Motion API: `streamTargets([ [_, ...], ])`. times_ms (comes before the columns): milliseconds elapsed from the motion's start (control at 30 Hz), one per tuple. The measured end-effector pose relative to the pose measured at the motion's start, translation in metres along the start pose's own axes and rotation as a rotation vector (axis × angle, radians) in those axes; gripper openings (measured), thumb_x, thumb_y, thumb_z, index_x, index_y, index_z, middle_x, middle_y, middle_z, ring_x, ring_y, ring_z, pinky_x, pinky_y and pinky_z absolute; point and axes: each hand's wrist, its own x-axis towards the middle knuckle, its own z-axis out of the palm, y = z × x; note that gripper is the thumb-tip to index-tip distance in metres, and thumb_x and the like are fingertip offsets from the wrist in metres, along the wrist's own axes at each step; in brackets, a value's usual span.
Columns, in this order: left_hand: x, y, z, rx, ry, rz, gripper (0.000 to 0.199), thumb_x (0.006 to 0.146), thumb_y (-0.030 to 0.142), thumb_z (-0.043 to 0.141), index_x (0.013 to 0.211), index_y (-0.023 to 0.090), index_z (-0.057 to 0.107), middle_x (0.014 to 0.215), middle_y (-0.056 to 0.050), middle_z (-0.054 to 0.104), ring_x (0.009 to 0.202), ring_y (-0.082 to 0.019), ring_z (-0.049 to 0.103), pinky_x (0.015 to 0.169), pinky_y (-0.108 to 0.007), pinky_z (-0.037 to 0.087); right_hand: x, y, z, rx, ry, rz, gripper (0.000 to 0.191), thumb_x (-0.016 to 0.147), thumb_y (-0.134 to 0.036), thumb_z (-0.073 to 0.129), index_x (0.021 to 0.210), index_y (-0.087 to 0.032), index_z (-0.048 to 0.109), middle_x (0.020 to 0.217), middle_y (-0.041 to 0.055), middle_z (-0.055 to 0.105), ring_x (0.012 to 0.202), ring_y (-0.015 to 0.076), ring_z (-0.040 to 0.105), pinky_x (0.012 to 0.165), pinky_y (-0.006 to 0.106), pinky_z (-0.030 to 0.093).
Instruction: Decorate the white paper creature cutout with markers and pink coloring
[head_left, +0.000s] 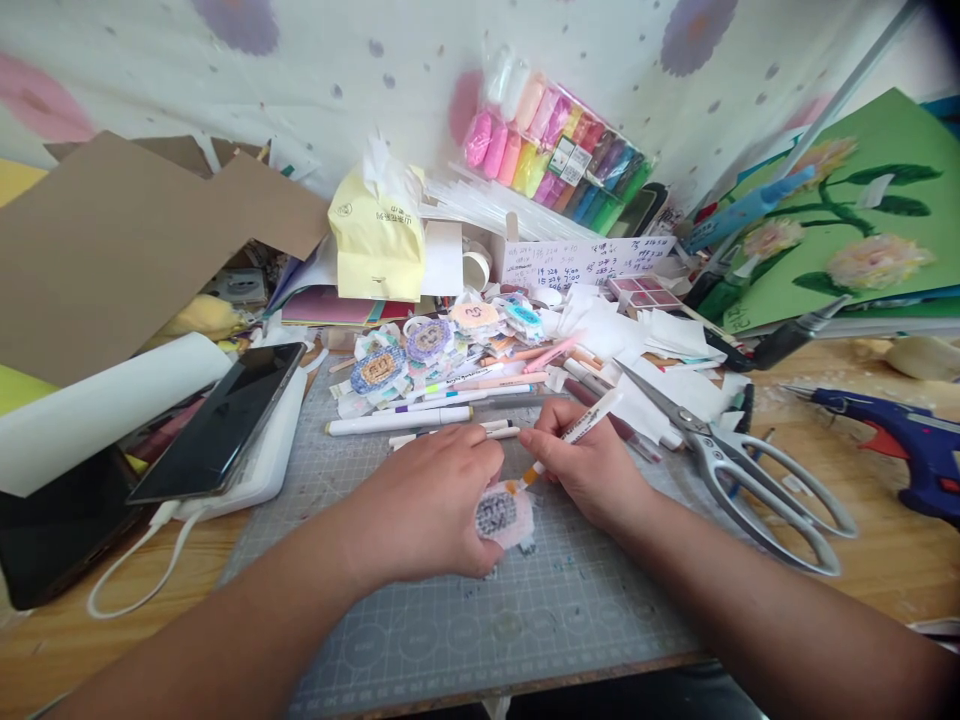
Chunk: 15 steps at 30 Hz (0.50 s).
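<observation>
My left hand (442,495) is closed on a small padded paper piece (517,522), pale pink at the rim with a grey patterned oval in its middle. Between the fingers of my right hand (589,465) is a white marker pen (589,420) with an orange tip end. That tip touches the upper rim of the paper piece, where a little orange shows. Both hands are just above the grey cutting mat (420,630). Beyond my left hand lie several similar decorated pieces, among them a blue and orange one (379,370) and a purple one (429,342).
Large scissors (709,440) lie to the right, with a blue glue gun (892,430) farther out. A phone (225,420) rests on a white cabled device at left. Several markers (401,420), paper scraps (607,325) and a yellow tissue pack (379,235) crowd the back.
</observation>
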Motion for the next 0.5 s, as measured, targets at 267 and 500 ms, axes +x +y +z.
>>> streamTargets([
  [267,-0.0002,-0.0007,0.0005,0.012,0.007,0.018,0.029,0.060,0.037,0.069,0.080,0.021,0.056,0.087,-0.002,0.055,0.083,-0.023,0.055,0.064,-0.032,0.039,0.0009,0.0004,0.0009,-0.006,0.016,0.002,0.029,0.074,-0.027,0.061,0.053,-0.023,0.040,0.043,-0.0078,0.042,0.040,0.0089,0.037,0.042,0.023,0.027],
  [500,-0.0010,-0.0022,0.0014,0.016,0.013,0.023,0.028,0.060,0.036,0.068,0.079,0.021,0.054,0.089,-0.001,0.055,0.085,-0.023,0.055,0.065,-0.032,0.040,0.0008,0.0009,0.0029,0.016,0.077,0.042,0.031,0.075,-0.028,0.062,0.053,-0.023,0.040,0.043,-0.0075,0.044,0.041,0.0095,0.038,0.042,0.024,0.029],
])
